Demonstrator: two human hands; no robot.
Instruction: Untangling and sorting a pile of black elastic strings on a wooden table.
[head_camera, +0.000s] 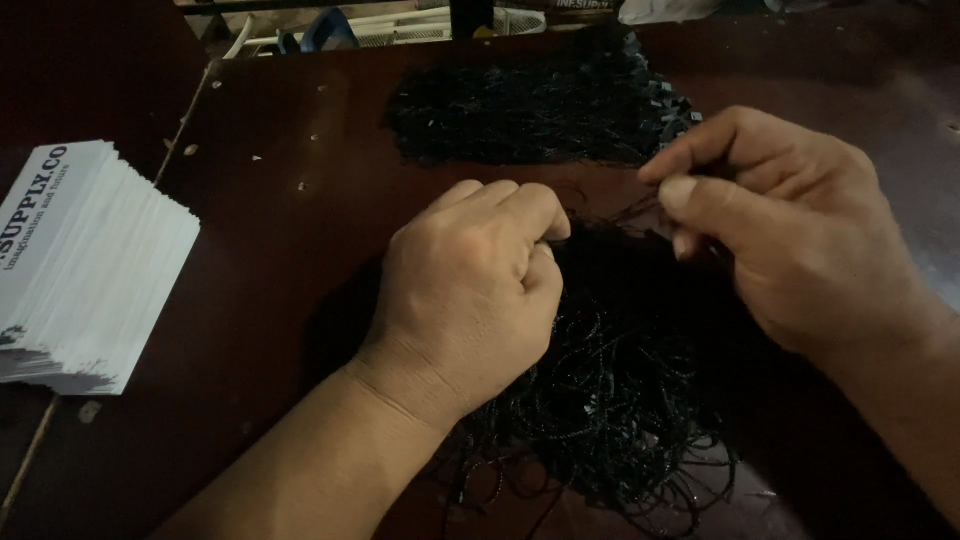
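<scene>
Far left: a thick stack of white cards (85, 265) lies on the dark brown table (280, 200), fanned slightly so the card edges show as fine lines; dark print on the top card, not transcribed. The stack sits well apart from both hands. Centre: left hand (470, 290), back of hand up, fingers curled into a closed fist, thumb and forefinger tips pressed together at the upper right of the fist. They appear to pinch thin black strings, though the exact contact is dim. The fist rests on top of a loose tangle of black strings (610, 400), which spreads below and to the right of the hand, toward the near edge of the table. Behind the hands, a second, flatter heap of black strings (530, 110) lies further back on the table, with small black tabs visible along its right edge. Right: right hand (790, 230), fingers bent, thumb pressed against the forefinger in a closed pinch pointing left toward the left hand. A few fine strands run from this pinch across the short gap toward the left hand's fingertips. Hands are near each other but not touching. Top edge: pale, wire-like items (400, 25) beyond the table, too dim to identify.
</scene>
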